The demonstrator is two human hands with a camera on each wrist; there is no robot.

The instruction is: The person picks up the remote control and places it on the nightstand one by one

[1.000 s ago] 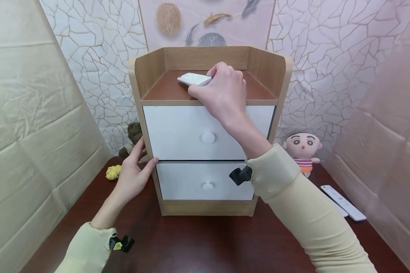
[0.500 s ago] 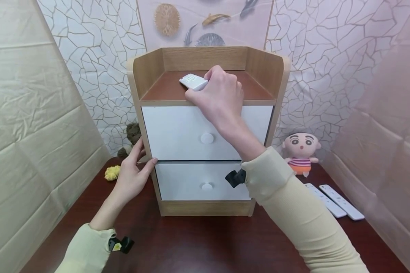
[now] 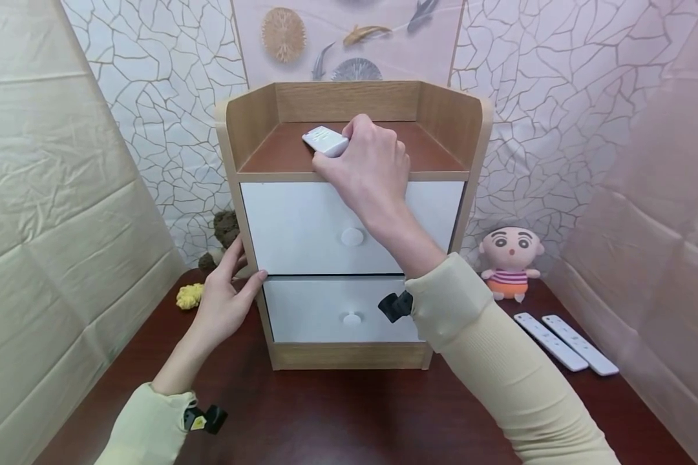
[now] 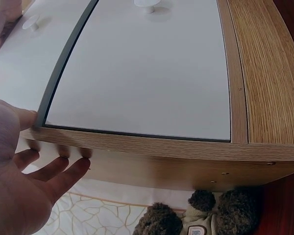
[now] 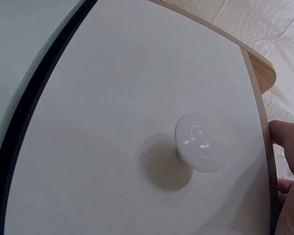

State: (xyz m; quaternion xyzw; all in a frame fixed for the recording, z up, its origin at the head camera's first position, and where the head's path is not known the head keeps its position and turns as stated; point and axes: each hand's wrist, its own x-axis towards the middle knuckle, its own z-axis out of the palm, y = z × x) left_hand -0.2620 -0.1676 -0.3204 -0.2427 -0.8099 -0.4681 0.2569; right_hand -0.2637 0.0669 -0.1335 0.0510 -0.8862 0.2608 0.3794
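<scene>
A wooden cabinet (image 3: 349, 356) with two white drawers stands on the table. On its brown top, near the front edge, my right hand (image 3: 368, 161) grips a white remote control (image 3: 326, 141). The remote lies slanted, its far end pointing left and back. My right palm and the near end of the remote are hidden from the head view. At the cabinet's left side my left hand (image 3: 223, 300) rests with its thumb on the front edge. In the left wrist view, the spread fingers (image 4: 68, 174) touch the side panel. Both drawers are closed, with round white knobs (image 3: 352, 237).
Two white remotes (image 3: 550, 342) lie side by side on the table at the right, in front of a plush doll (image 3: 510, 261) in a striped shirt. A yellow fluffy item (image 3: 190, 296) and brown plush toys (image 3: 226, 227) sit at left. Raised wooden walls (image 3: 346, 101) border the cabinet top.
My right hand and the remote shift slightly left and down. The right sleeve moves left too, uncovering more of the two remotes on the table. My left hand stays at the cabinet's side.
</scene>
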